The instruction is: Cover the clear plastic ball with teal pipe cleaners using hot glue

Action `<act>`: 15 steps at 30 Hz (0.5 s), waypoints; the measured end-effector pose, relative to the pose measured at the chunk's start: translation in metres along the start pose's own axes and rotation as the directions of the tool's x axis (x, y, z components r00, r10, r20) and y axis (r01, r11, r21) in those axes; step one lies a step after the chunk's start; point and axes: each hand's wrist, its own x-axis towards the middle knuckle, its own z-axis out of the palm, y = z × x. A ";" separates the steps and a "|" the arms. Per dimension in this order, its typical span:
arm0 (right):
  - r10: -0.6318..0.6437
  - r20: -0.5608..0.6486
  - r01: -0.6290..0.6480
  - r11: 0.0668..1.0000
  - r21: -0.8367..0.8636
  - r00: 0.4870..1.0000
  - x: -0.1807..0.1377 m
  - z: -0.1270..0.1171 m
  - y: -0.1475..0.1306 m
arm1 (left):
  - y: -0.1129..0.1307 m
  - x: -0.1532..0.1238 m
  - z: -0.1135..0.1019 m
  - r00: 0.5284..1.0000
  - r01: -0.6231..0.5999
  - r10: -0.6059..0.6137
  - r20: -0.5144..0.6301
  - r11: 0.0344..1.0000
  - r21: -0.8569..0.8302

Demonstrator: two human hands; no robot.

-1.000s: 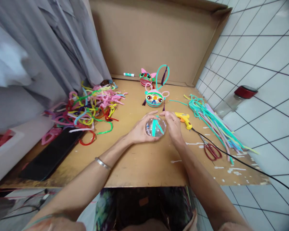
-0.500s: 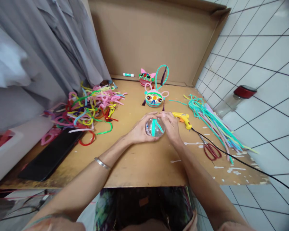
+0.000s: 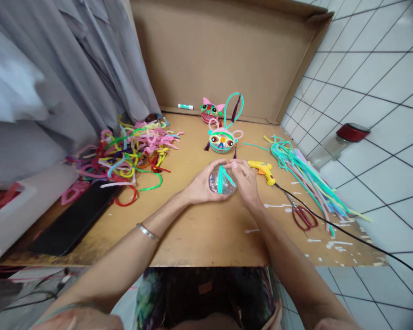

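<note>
A clear, round plastic ball [image 3: 214, 182] rests in my left hand [image 3: 203, 183], whose fingers and thumb curve around its left side. Turquoise pipe cleaner strips [image 3: 220, 180] run down the ball's front, one upright and one slanting to the right. My right hand [image 3: 244, 178] is at the ball's upper right, its fingers pinched on the top of the slanting strip; the fingertips are partly hidden. Just right of that hand lies a yellow glue gun [image 3: 265, 170]. Behind the ball stands a decorated ball with a face, pink loops and tassels [image 3: 222, 140].
Tangled pipe cleaners [image 3: 134, 153] and a black phone-like slab [image 3: 77, 220] lie left. Right are straight pipe cleaners [image 3: 306, 178], red-handled scissors [image 3: 304, 217], a black cord [image 3: 330, 223] and a lidded jar [image 3: 340, 144]. A second decorated figure [image 3: 209, 111] and a glue stick [image 3: 185, 106] sit behind.
The slanting turquoise strip's upper end now stands slightly away from the ball, near my right fingertips. Both hands keep nearly the same place; the whole view has shifted a little.
</note>
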 end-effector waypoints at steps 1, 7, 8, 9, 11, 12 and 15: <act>-0.004 0.001 0.004 1.000 0.002 1.000 0.000 0.000 0.000 | 0.001 0.000 -0.001 1.000 -0.009 0.009 0.005 1.000 0.025; -0.004 -0.006 0.005 0.999 0.039 1.000 -0.001 -0.001 -0.006 | -0.002 0.002 -0.002 0.998 -0.069 0.068 0.016 0.995 0.078; -0.005 -0.013 0.006 0.999 0.046 1.000 -0.001 -0.002 -0.007 | -0.003 0.002 -0.002 0.998 -0.068 0.067 0.011 0.995 0.073; -0.009 -0.028 0.011 0.999 0.053 1.000 0.000 -0.003 -0.008 | -0.004 0.002 -0.002 0.998 -0.063 0.063 0.006 0.996 0.068; -0.017 -0.082 0.023 0.997 0.068 0.996 0.002 -0.005 -0.007 | -0.004 0.001 -0.001 0.999 -0.043 0.044 -0.008 0.997 0.064; -0.010 -0.114 0.019 0.997 0.081 0.993 0.003 -0.006 -0.005 | -0.003 0.001 -0.002 0.999 -0.031 0.032 -0.016 0.997 0.068; 0.073 -0.196 -0.047 0.990 0.133 0.978 0.007 -0.007 0.006 | -0.001 0.001 -0.003 0.999 0.031 -0.028 -0.039 0.996 0.088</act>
